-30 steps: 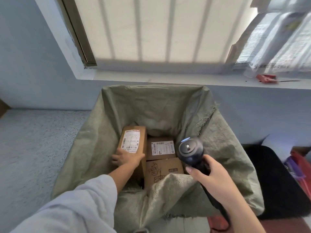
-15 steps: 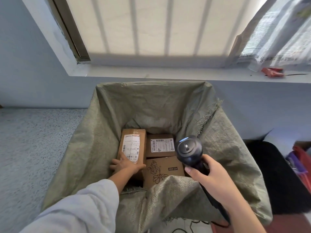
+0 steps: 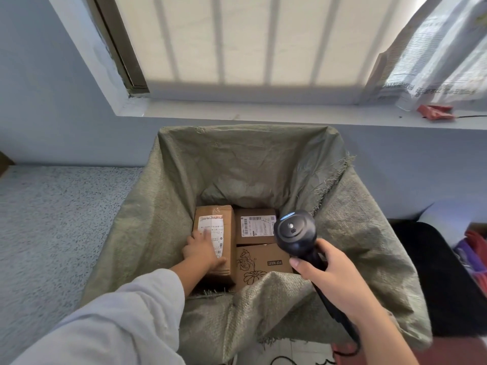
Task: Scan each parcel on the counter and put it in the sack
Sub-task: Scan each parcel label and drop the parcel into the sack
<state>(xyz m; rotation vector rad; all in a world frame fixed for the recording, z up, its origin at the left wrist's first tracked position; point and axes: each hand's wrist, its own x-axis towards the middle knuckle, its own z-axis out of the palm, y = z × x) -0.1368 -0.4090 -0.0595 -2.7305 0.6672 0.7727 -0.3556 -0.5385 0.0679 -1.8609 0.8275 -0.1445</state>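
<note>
Left hand [image 3: 204, 250] lies flat, fingers straight, on a parcel [image 3: 229, 227] by the sack's [image 3: 237, 175] left wall; right hand [image 3: 334, 280] grips the scanner [image 3: 295, 230]; speckled counter [image 3: 52, 219] lies left, under a blue wall [image 3: 39, 88] and sill [image 3: 263, 111].

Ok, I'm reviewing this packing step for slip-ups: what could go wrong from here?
The near edge of the sack sags inward over the printed box and could block later parcels. The scanner in the right hand hangs over the opening and might knock the boxes. The labelled box under the left hand may settle crooked against the sack wall.
</note>
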